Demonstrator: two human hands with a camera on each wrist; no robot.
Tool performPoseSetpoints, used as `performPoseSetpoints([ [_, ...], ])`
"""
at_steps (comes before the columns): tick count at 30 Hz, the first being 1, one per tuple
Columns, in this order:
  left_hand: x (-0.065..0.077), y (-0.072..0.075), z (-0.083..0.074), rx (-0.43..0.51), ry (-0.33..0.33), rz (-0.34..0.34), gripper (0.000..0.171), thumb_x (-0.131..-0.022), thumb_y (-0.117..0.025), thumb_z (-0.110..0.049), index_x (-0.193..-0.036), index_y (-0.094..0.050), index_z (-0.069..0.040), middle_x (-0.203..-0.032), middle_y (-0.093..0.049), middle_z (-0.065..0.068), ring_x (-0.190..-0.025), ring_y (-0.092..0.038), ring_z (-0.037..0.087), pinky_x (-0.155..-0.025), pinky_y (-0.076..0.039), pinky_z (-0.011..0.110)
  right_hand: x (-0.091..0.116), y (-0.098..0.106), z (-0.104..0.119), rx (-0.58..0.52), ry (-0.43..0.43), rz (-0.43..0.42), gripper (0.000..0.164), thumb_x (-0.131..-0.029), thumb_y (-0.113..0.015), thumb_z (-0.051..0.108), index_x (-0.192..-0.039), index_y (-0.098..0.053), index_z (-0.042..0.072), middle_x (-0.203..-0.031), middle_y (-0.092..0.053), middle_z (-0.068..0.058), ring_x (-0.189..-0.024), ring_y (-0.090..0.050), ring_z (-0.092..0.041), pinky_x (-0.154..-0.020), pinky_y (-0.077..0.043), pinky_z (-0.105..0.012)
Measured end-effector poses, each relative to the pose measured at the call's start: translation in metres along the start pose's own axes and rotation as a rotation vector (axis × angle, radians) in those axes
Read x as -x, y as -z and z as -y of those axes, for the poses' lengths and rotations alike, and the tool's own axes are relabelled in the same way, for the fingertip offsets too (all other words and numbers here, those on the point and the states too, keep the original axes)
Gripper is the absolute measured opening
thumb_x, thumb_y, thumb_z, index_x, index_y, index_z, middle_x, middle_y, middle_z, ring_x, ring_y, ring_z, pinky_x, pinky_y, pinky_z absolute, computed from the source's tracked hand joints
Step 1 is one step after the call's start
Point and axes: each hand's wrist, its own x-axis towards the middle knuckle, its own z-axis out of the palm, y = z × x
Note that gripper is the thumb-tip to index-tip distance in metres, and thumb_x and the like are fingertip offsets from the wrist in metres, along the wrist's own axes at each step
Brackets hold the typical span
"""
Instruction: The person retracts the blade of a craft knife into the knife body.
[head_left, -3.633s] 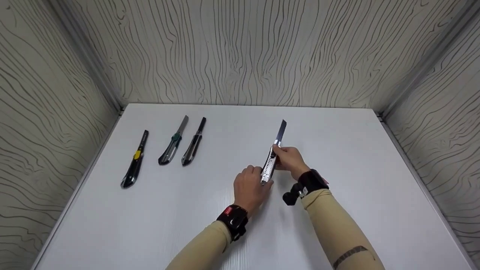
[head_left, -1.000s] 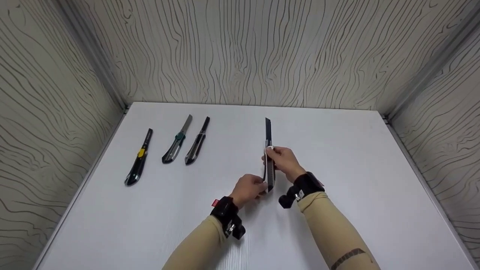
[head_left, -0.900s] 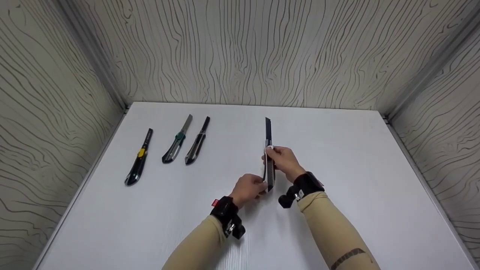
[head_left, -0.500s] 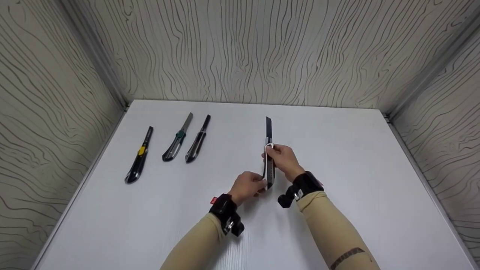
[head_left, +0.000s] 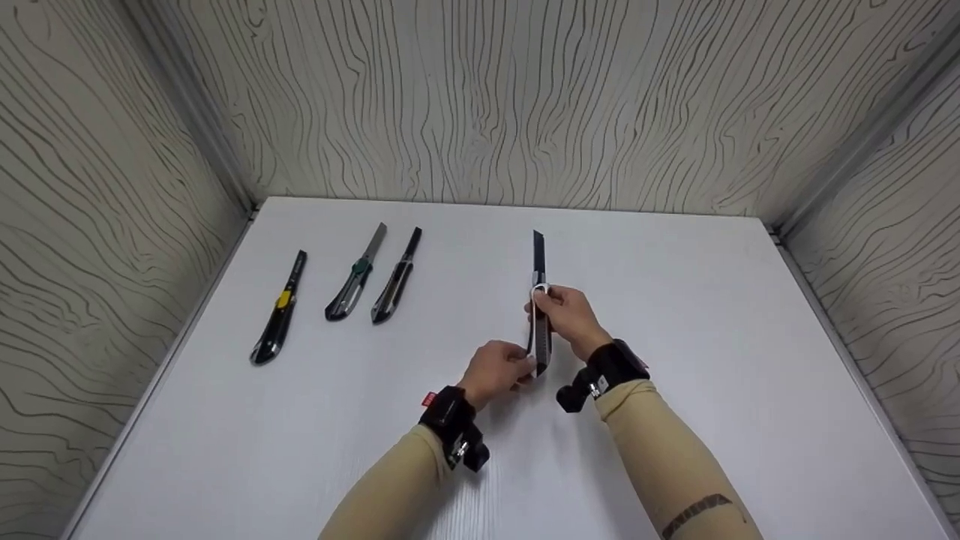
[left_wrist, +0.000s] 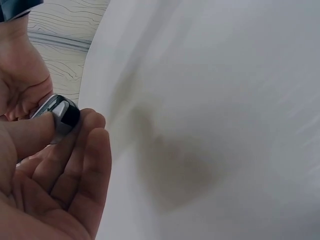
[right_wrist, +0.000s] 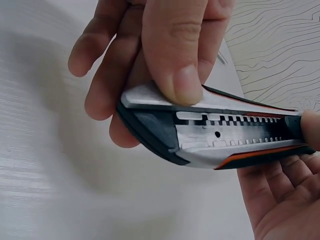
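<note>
A snap-off utility knife (head_left: 541, 341) with a silver and black handle is held above the table, its dark blade (head_left: 538, 251) extended toward the back wall. My right hand (head_left: 574, 315) grips the front of the handle. In the right wrist view, its thumb presses the black slider (right_wrist: 293, 127). Orange trim lines the handle, and a toothed metal channel faces up. My left hand (head_left: 491, 373) pinches the butt end; the left wrist view has its thumb (left_wrist: 32, 132) on one side and fingers under the dark end cap (left_wrist: 70, 116).
Three more utility knives lie at the left of the white table (head_left: 360, 435), blades out: one black and yellow (head_left: 274, 326), one with a green slider (head_left: 352, 285), one dark and silver (head_left: 394, 289). Wood-patterned panels (head_left: 480, 105) enclose the back and sides.
Since the oldest frame, the knife has swung from a rightward slant to nearly straight ahead and rolled over. My left hand has shifted to pinching its end. Over the last second, almost nothing moves.
</note>
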Motion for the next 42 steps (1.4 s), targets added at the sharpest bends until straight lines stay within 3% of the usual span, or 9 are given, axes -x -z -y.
performPoseSetpoints([
  [18, 0.0041, -0.0016, -0.0052, 0.012, -0.004, -0.04, 0.019, -0.093, -0.062, -0.02, -0.091, -0.074, -0.006, -0.072, -0.068, 0.002, -0.064, -0.059, 0.01, -0.056, -0.045, 0.02, 0.0051, 0.0009, 0.0038, -0.027, 0.019, -0.005, 0.027, -0.102, -0.051, 0.02, -0.117, -0.059, -0.001, -0.098, -0.069, -0.004, -0.084, -0.061, -0.011, -0.076, -0.049, -0.024],
  [28, 0.0028, -0.0002, -0.0048, 0.009, 0.005, -0.044, 0.02, -0.094, -0.062, -0.022, -0.094, -0.075, -0.006, -0.074, -0.069, 0.002, -0.066, -0.06, 0.011, -0.058, -0.045, 0.021, 0.0055, -0.0002, 0.0045, -0.013, 0.021, 0.012, 0.032, -0.102, -0.05, 0.018, -0.124, -0.056, -0.004, -0.107, -0.069, -0.009, -0.092, -0.061, -0.013, -0.086, -0.046, -0.027],
  [42, 0.0018, -0.0043, -0.0046, 0.052, 0.006, -0.065, 0.018, -0.092, -0.063, -0.017, -0.093, -0.074, -0.003, -0.072, -0.07, 0.004, -0.063, -0.061, 0.01, -0.057, -0.047, 0.02, 0.0045, 0.0001, 0.0042, 0.018, 0.041, 0.021, 0.028, -0.102, -0.049, 0.016, -0.123, -0.057, -0.002, -0.106, -0.069, -0.008, -0.093, -0.059, -0.012, -0.084, -0.045, -0.025],
])
